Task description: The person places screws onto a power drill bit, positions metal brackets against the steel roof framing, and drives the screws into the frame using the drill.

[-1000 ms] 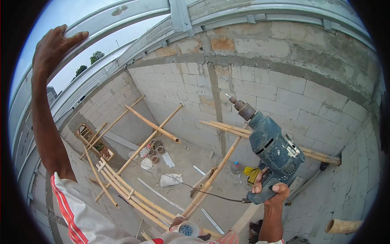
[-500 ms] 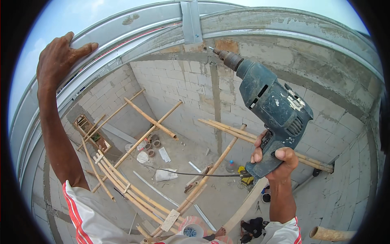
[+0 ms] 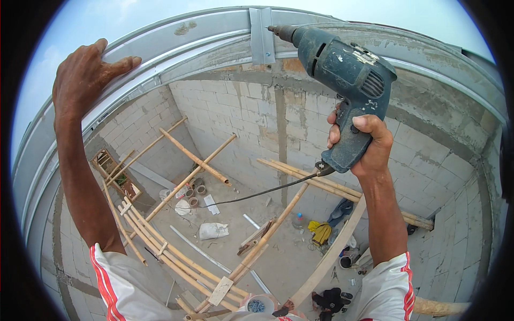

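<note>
While the right grip (image 3: 376, 150) clasps a drill (image 3: 345, 69), the left grip (image 3: 87, 80) rests on a metal beam (image 3: 214, 24), closure unclear. Below, a bucket (image 3: 270, 305) holds small bluish pieces (image 3: 256, 306).

Pale block walls (image 3: 235, 109), grey floor (image 3: 289, 251), bright sky (image 3: 118, 21).

Soft daylight from the pale sky (image 3: 107, 18) falls evenly, while fisheye distortion bows the metal beam (image 3: 219, 22).
</note>
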The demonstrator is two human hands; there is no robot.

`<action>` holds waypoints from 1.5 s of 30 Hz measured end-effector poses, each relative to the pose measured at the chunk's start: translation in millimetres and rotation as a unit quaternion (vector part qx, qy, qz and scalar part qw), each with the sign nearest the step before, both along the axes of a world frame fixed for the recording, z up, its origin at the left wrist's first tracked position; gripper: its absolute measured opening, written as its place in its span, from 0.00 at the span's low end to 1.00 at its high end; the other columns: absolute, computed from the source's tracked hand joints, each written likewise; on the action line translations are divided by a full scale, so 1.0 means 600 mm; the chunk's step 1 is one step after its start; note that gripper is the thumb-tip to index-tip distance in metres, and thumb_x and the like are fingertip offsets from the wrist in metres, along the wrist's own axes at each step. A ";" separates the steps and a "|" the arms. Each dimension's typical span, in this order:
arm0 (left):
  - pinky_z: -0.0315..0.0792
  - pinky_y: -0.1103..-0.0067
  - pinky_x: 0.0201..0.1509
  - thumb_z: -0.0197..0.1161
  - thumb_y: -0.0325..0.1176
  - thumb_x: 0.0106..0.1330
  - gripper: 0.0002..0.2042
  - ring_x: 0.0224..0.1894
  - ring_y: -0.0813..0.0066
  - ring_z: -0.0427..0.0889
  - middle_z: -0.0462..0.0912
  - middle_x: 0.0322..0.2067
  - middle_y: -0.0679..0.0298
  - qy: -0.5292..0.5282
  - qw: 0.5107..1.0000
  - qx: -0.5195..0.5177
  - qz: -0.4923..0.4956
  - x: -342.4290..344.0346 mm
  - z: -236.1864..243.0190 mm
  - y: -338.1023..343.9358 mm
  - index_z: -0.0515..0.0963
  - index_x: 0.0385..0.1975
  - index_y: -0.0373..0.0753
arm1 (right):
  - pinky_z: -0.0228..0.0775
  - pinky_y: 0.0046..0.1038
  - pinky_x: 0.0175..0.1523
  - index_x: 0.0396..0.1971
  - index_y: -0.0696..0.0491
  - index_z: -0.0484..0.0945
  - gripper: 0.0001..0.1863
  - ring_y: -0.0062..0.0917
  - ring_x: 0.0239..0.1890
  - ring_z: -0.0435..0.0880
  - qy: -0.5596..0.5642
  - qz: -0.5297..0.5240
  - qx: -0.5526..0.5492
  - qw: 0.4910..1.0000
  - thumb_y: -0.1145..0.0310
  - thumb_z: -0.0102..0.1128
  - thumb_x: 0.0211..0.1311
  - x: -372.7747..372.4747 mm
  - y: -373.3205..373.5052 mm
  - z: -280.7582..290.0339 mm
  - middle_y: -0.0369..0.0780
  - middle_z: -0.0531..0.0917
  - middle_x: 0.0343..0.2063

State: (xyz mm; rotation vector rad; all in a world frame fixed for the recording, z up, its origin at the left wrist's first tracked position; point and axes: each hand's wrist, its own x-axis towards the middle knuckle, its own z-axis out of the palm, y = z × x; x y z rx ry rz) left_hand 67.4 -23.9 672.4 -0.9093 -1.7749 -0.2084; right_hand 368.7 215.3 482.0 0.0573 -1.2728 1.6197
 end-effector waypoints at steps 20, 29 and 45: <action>0.77 0.73 0.25 0.68 0.69 0.46 0.34 0.16 0.71 0.79 0.78 0.14 0.59 0.000 1.000 0.007 0.000 -0.007 -0.004 0.000 0.80 0.26 0.35 | 0.81 0.31 0.25 0.40 0.69 0.74 0.21 0.28 0.21 0.84 -0.037 -0.027 0.049 0.998 0.66 0.56 0.52 -0.027 0.068 0.090 0.51 0.81 0.28; 0.78 0.72 0.27 0.68 0.67 0.48 0.34 0.17 0.70 0.81 0.80 0.16 0.57 0.013 1.000 0.006 0.018 -0.002 -0.003 0.003 0.81 0.30 0.34 | 0.81 0.30 0.24 0.39 0.68 0.74 0.20 0.27 0.20 0.83 -0.099 -0.025 0.062 0.993 0.65 0.57 0.52 0.000 0.073 0.134 0.50 0.82 0.28; 0.79 0.71 0.29 0.68 0.65 0.48 0.33 0.17 0.70 0.82 0.83 0.19 0.55 0.015 0.999 0.040 0.012 0.004 -0.006 0.010 0.82 0.33 0.35 | 0.78 0.30 0.22 0.33 0.64 0.76 0.16 0.26 0.18 0.82 -0.147 -0.041 0.079 0.985 0.65 0.58 0.51 0.018 0.086 0.163 0.46 0.81 0.25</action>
